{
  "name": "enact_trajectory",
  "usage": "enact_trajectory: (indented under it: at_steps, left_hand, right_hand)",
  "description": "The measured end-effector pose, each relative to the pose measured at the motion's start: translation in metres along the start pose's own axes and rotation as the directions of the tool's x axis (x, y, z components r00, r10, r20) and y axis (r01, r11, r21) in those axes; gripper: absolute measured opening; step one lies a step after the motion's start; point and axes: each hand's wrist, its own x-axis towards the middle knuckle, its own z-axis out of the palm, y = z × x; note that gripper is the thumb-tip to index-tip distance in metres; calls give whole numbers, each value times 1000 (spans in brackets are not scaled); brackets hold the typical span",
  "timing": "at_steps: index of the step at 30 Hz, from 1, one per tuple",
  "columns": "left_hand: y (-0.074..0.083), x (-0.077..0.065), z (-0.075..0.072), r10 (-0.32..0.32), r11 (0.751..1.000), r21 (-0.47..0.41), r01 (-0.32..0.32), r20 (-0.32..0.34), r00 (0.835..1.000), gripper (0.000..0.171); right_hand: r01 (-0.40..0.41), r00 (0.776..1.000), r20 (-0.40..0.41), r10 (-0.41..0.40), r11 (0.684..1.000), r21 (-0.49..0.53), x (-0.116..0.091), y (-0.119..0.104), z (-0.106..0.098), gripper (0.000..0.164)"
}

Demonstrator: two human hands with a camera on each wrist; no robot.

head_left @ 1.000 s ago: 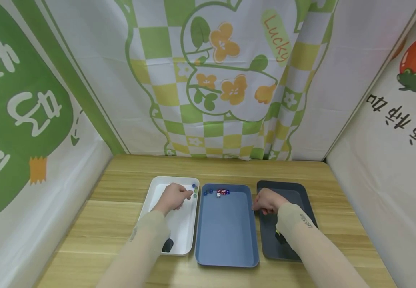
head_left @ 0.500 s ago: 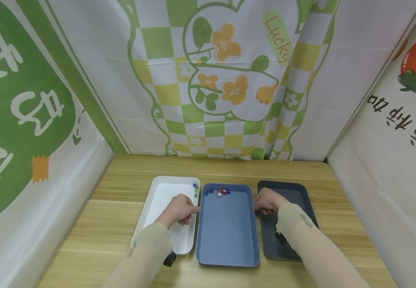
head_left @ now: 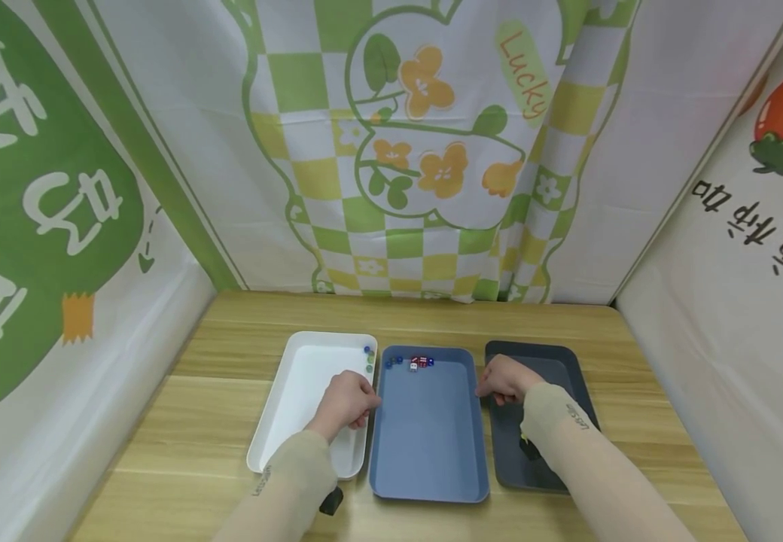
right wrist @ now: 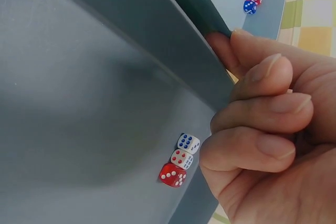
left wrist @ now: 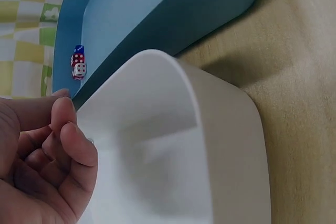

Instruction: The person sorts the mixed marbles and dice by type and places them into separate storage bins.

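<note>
The blue tray (head_left: 428,436) lies between a white tray (head_left: 297,406) and a dark grey tray (head_left: 510,459). My left hand (head_left: 345,399) reaches over the white tray, thumb and forefinger pinching at the blue tray's left rim; the other fingers are curled. At the opposite side, my right hand (head_left: 505,378) pinches the blue tray's right rim beside the dark tray's wall. Red, white and blue dice (head_left: 421,363) and dark blue marbles (head_left: 394,361) sit at the blue tray's far end. White and red dice (right wrist: 181,159) show inside the dark tray in the right wrist view.
Blue and green marbles (head_left: 369,360) lie in the white tray's far right corner. The trays stand on a wooden table (head_left: 181,421). A printed curtain (head_left: 405,256) hangs behind its far edge. Black devices (head_left: 332,501) hang under the sleeves.
My left hand has come from beside the marbles in the white tray, back toward me and right to the blue tray's rim. The right hand has stayed in place.
</note>
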Motion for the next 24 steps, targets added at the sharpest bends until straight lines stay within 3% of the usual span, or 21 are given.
enact_trajectory:
  at_steps: [10,17,24]
  left_hand:
    - [3,-4,3,15,997,76,-9,-78,997,18]
    - [4,-2,6,3,993,120,7,-87,996,21]
    - [8,-4,7,18,977,212,3,-100,995,39]
  right_hand:
    - [3,1000,-10,-3,1000,-3,0,0,1,14]
    - [17,1000,-18,-16,1000,26,1,-2,2,17]
    - [81,984,-162,-74,996,37,5,-8,-1,12]
